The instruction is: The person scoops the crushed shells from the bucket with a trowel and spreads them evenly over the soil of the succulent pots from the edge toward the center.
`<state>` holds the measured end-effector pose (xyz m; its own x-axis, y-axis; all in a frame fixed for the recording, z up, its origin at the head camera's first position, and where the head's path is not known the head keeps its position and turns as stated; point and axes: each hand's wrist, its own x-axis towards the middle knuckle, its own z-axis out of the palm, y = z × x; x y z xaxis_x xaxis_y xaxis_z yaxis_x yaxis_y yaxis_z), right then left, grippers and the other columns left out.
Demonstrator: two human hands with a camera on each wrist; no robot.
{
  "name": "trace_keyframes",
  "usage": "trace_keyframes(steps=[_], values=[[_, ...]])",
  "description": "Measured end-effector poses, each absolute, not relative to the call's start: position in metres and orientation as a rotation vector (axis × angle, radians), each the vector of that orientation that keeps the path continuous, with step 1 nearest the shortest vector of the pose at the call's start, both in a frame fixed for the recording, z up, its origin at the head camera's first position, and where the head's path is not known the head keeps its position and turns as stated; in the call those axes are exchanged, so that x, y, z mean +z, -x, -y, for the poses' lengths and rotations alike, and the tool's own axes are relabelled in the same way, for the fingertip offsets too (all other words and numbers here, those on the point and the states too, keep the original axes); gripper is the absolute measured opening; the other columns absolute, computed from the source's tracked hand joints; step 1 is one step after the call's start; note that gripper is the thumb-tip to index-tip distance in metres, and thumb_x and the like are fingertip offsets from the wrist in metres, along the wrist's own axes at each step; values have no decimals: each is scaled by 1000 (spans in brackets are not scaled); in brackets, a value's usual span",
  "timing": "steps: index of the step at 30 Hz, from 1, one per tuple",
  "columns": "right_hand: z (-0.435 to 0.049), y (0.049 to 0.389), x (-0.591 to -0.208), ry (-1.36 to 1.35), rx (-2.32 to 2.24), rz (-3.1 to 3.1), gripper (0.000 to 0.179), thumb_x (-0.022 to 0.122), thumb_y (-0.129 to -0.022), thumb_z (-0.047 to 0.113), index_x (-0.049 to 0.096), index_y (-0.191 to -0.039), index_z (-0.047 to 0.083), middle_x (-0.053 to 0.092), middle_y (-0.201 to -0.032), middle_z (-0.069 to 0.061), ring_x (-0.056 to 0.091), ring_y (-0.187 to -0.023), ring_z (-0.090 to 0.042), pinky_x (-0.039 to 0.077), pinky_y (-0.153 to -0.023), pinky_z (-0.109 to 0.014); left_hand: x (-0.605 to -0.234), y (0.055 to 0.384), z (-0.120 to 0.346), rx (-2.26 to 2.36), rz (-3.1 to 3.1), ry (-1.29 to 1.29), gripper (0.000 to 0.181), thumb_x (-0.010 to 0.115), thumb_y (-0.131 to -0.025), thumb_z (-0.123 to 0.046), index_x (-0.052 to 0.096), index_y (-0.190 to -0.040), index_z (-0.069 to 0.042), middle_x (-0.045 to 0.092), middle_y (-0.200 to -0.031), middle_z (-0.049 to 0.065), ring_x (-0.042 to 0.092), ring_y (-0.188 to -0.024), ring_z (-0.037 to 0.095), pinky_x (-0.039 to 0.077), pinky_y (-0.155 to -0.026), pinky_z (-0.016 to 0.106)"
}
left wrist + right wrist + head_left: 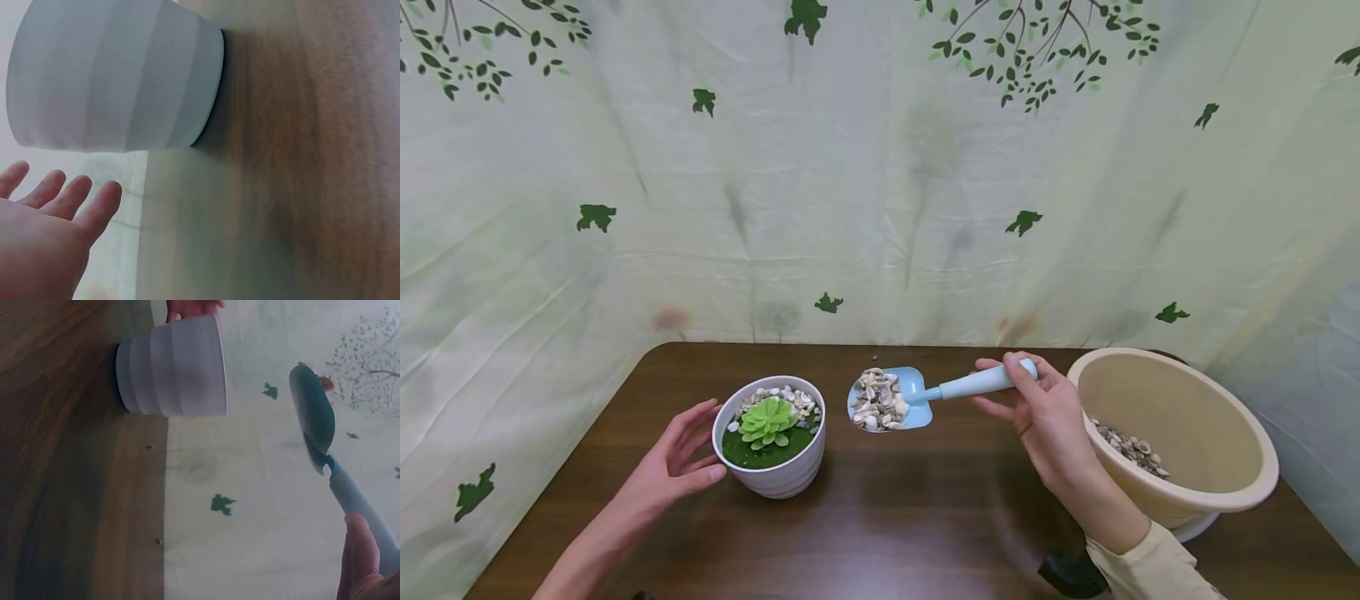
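My right hand (1060, 425) grips the white handle of a small light-blue trowel (917, 396) and holds it above the table. A heap of small pale, shell-like pebbles (878, 402) lies in its blade. Left of the trowel, a white ribbed flowerpot (778, 481) stands upright on the table. Inside it are a green succulent (767, 423), green moss-like cover and similar pebbles along the far side. My left hand (681, 454) is spread beside the pot's left side; in the left wrist view its fingers (100, 209) are straight and apart from the wall.
A large beige tub (1210, 492) stands at the right of the brown wooden table (910, 533), with more pebbles (1131, 450) inside. A dark object (1072, 575) lies near my right sleeve. Behind the table hangs a leaf-patterned curtain (880, 208). Tiny bits lie near the table's far edge.
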<state>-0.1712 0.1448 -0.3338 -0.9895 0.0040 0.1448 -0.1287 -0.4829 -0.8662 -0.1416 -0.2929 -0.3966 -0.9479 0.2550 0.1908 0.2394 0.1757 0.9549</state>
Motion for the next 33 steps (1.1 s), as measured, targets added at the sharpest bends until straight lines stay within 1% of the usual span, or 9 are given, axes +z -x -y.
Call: trace_keyframes(steps=[3, 7, 9, 12, 15, 20, 27, 31, 33], values=[[-140, 173, -337, -170, 2633, 1562, 11, 58, -100, 15, 55, -95, 5, 71, -97, -11, 69, -94, -23, 51, -82, -50, -395, 147, 289, 1904, -2418, -504, 78, 67, -89, 1, 25, -153, -15, 24, -155, 22, 38, -128, -8, 43, -93, 17], [-135, 174, -341, -151, 2640, 1554, 12, 59, -99, 15, 54, -95, 5, 70, -97, -12, 69, -94, -24, 53, -81, -49, -395, 155, 284, 1883, -2430, -521, 84, 70, -87, 0, 22, -154, -14, 20, -157, 24, 34, -129, -10, 41, -91, 16], [-132, 175, -342, -145, 2645, 1548, 13, 60, -99, 15, 53, -95, 4, 69, -98, -12, 69, -95, -24, 52, -81, -49, -396, 158, 283, 1882, -2429, -533, 86, 71, -85, 1, 21, -154, -12, 20, -157, 24, 36, -128, -9, 42, -91, 16], [-128, 176, -344, -139, 2643, 1551, 14, 60, -99, 15, 52, -97, 3, 69, -99, -12, 69, -95, -25, 52, -81, -49, -398, 161, 281, 1880, -2426, -586, 90, 72, -82, 4, 19, -154, -8, 24, -153, 25, 40, -126, -3, 42, -90, 17], [-124, 177, -346, -136, 2632, 1558, 16, 60, -99, 15, 52, -98, 2, 69, -100, -13, 69, -94, -27, 53, -81, -48, -399, 164, 279, 1882, -2418, -611, 94, 73, -79, 4, 18, -155, -8, 26, -150, 23, 44, -121, 0, 43, -90, 18], [-115, 181, -350, -121, 2635, 1541, 17, 62, -98, 15, 51, -98, 1, 69, -101, -14, 69, -96, -28, 53, -81, -49, -398, 168, 277, 1891, -2408, -629, 98, 74, -77, 4, 17, -156, -11, 25, -150, 17, 42, -123, 5, 41, -91, 17], [-101, 187, -351, -169, 2668, 1493, 18, 64, -97, 14, 52, -96, 1, 68, -101, -17, 68, -98, -28, 51, -83, -52, -396, 167, 280, 1813, -2440, -533, 95, 75, -80, -3, 20, -156, -19, 27, -149, 20, 45, -119, 10, 44, -88, 22], [-94, 191, -353, -187, 2656, 1477, 18, 64, -97, 14, 52, -94, 1, 69, -102, -20, 68, -95, -29, 51, -82, -53, -397, 167, 277, 1809, -2431, -474, 95, 76, -80, -5, 20, -156, -20, 27, -148, 22, 47, -118, 14, 45, -87, 24], [-91, 193, -354, -191, 2640, 1472, 18, 64, -97, 13, 52, -94, 1, 70, -101, -19, 68, -94, -29, 51, -82, -54, -398, 168, 274, 1816, -2426, -458, 96, 76, -80, -5, 20, -156, -20, 27, -149, 22, 47, -118, 17, 46, -87, 24]])
